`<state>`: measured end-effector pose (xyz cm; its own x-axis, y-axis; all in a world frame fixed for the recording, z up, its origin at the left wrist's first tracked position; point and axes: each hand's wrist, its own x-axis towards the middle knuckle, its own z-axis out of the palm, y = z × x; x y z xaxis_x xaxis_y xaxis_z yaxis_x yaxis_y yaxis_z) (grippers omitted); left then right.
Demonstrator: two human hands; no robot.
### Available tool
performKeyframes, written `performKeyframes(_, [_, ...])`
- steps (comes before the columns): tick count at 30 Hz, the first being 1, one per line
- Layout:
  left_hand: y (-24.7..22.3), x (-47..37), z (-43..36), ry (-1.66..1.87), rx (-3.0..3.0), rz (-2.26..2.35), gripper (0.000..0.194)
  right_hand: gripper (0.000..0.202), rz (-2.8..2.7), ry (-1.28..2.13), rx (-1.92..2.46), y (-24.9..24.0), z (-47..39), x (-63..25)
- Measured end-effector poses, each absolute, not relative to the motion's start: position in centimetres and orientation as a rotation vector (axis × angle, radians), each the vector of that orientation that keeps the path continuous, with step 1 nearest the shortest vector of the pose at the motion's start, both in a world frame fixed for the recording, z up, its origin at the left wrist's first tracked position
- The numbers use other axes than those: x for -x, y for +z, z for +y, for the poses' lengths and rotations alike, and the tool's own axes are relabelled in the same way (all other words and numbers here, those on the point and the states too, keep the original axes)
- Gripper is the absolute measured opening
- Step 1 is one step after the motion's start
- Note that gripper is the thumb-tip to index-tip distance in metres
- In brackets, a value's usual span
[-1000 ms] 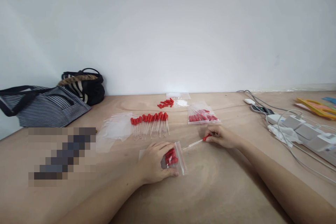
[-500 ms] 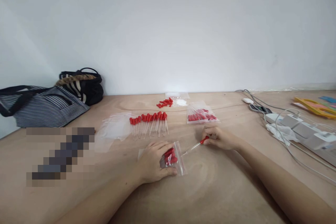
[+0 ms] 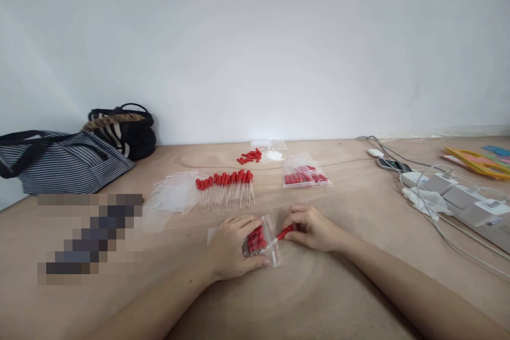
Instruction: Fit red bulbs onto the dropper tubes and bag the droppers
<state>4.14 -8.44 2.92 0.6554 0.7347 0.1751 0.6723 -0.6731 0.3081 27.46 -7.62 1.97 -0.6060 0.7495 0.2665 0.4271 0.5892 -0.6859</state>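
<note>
My left hand [image 3: 233,247] lies over a clear zip-lock bag [image 3: 274,257], thumb and fingers gripping it at its sides. Several red dropper bulbs [image 3: 257,239] show inside the bag, next to its mouth; the rest is under my palm. Between the fingertips of my right hand [image 3: 313,228] is a glass dropper [image 3: 285,231], pinched by its red bulb. Its clear tube points left into the mouth of the bag, and the tip is hard to make out. Beyond my left hand, a row of droppers [image 3: 225,179] lies on the table, bulbs facing away from me.
Flat empty zip bags [image 3: 173,191] lie left of the row. A filled bag of droppers [image 3: 306,176] and loose red bulbs [image 3: 251,156] are farther back. Chargers and cables [image 3: 458,191] occupy the right side. A striped bag [image 3: 75,162] stands at the left, near a blurred-out patch.
My right hand has moved left and nearer to me with the dropper, bringing its tube into the bag's mouth. The left hand and the bag have stayed almost still.
</note>
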Motion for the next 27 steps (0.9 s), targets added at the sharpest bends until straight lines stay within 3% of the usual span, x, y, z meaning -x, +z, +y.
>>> performKeyframes(10, [3.0, -4.4, -8.6, 0.387, -2.677, 1.158, 0.067, 0.013, -1.889, 1.324, 1.016, 0.5, -8.2, -25.4])
performKeyframes(22, [3.1, -4.6, -8.6, 0.398, -2.680, 1.143, 0.068, 0.016, -1.816, 1.473, 1.068, 0.9, -8.4, -24.0])
performKeyframes(27, [2.9, -4.5, -8.6, 0.436, -2.664, 1.140, 0.071, 0.016, -1.873, 1.228, 1.110, 0.6, -8.5, -23.4])
